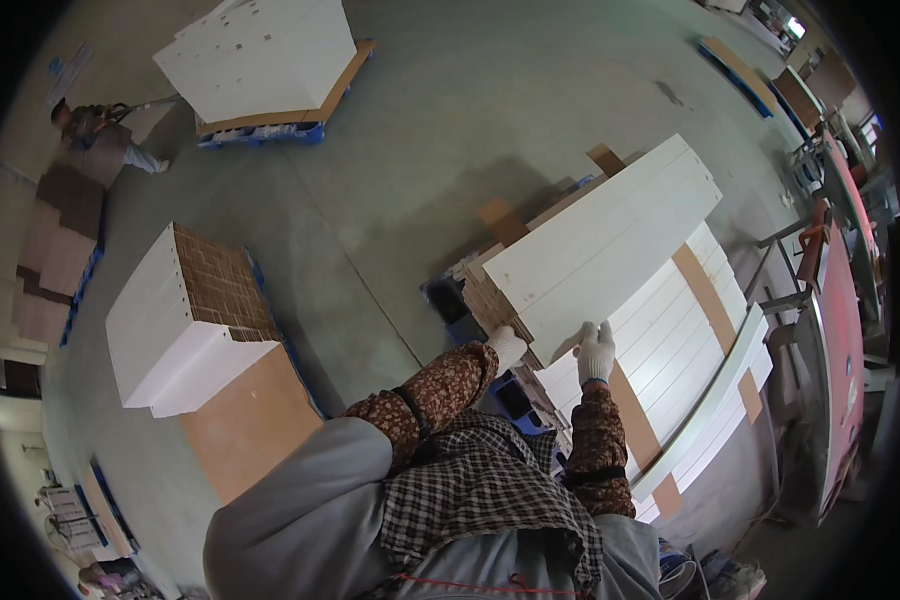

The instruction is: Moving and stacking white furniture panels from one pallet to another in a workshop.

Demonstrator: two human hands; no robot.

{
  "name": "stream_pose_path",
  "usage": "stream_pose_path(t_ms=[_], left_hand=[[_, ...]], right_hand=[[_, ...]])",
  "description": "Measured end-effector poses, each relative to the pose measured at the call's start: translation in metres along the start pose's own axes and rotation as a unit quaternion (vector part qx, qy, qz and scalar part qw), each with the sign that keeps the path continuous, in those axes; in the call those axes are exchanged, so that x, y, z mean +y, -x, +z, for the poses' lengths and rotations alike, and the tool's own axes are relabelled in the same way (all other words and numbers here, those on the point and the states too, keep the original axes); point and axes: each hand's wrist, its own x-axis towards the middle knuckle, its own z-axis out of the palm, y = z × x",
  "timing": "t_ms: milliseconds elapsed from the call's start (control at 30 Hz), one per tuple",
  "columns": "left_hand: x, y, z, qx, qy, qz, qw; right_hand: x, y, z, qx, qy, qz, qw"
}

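Note:
A long white panel (pixel 610 240) lies on top of a stack whose cut brown edges (pixel 490 300) show at its left end. My left hand (pixel 507 347), in a white glove, is closed at the near left corner of this stack, and its fingertips are partly hidden. At the panel's near right corner is my right hand (pixel 595 352), also gloved, with thumb and fingers bent at the edge. Beside the panel, on the right, several narrow white boards (pixel 660 320) lie flat, crossed by brown cardboard strips (pixel 703 285).
A blue pallet (pixel 515 395) shows under the stack. To the left stands another pile of white panels (pixel 150 330) with a brown sheet (pixel 250 420). Far left, a person (pixel 100 135) pulls a loaded pallet (pixel 260 130). A red-topped table (pixel 842 350) stands at right.

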Motion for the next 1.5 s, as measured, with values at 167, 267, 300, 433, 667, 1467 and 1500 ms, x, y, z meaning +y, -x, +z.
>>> stream_pose_path(t_ms=[167,267,300,433,667,1467,1500], left_hand=[[0.004,-0.021,-0.003,-0.125,-0.511,0.319,0.788],[0.001,-0.027,0.003,-0.106,-0.53,0.297,0.787],[0.0,-0.029,0.005,-0.095,-0.522,0.29,0.796],[-0.004,-0.034,0.011,-0.05,-0.45,0.275,0.848],[-0.003,-0.05,0.013,-0.087,-0.495,0.25,0.827],[0.085,-0.016,-0.021,0.136,0.225,0.015,0.965],[0.074,-0.026,-0.019,0.112,0.317,0.03,0.941]], right_hand=[[-0.002,0.0,-0.002,-0.022,-0.042,0.018,0.999],[-0.009,0.004,0.001,-0.027,-0.079,0.026,0.996],[-0.007,0.003,0.0,-0.028,-0.078,0.026,0.996],[-0.002,-0.001,-0.002,-0.025,-0.066,0.023,0.997],[-0.008,-0.001,0.0,-0.028,-0.059,0.037,0.997],[0.008,-0.008,-0.003,-0.03,-0.081,0.046,0.995],[0.005,-0.006,-0.001,-0.036,-0.065,0.04,0.996]])
